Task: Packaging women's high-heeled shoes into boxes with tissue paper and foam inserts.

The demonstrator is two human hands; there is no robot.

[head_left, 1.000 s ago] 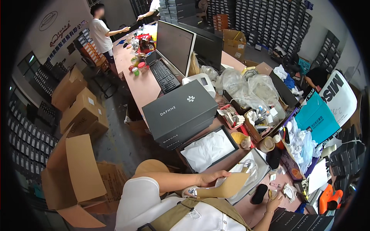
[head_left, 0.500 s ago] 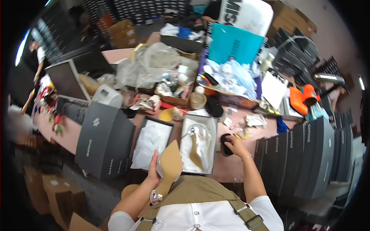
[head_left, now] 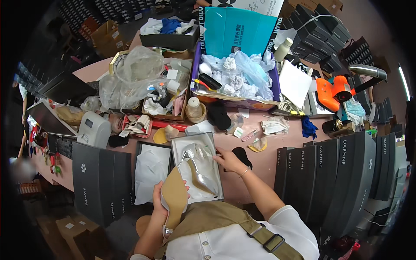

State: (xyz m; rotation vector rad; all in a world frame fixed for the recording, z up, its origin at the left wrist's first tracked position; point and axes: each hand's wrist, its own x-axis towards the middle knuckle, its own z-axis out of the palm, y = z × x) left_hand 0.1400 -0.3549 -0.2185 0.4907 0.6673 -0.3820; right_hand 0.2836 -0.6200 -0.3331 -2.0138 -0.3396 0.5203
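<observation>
My left hand (head_left: 162, 200) grips a high-heeled shoe (head_left: 175, 194), its tan sole turned up. Beside it lies an open shoe box (head_left: 219, 177) lined with white paper, and a second shoe (head_left: 203, 179) with silvery straps rests inside. My right hand (head_left: 230, 162) is at the box's right rim, fingers stretched out and holding nothing I can see; whether they touch the rim I cannot tell. Partly behind that hand, a black pad (head_left: 243, 156) lies on the table. Left of the box, crumpled white paper (head_left: 152, 173) fills the dark box lid (head_left: 138, 149).
Dark shoe boxes stand upright at left (head_left: 102, 182) and right (head_left: 338, 173). Behind are a purple-edged carton (head_left: 236, 102) of plastic bags, a carton (head_left: 167, 116) of small supplies, a bottle (head_left: 194, 106) and an orange tool (head_left: 331, 93). A yellow sponge (head_left: 258, 145) lies farther back.
My right hand has left the black pad and moved left to the shoe box's rim. The left hand still holds the shoe. The whole view has shifted.
</observation>
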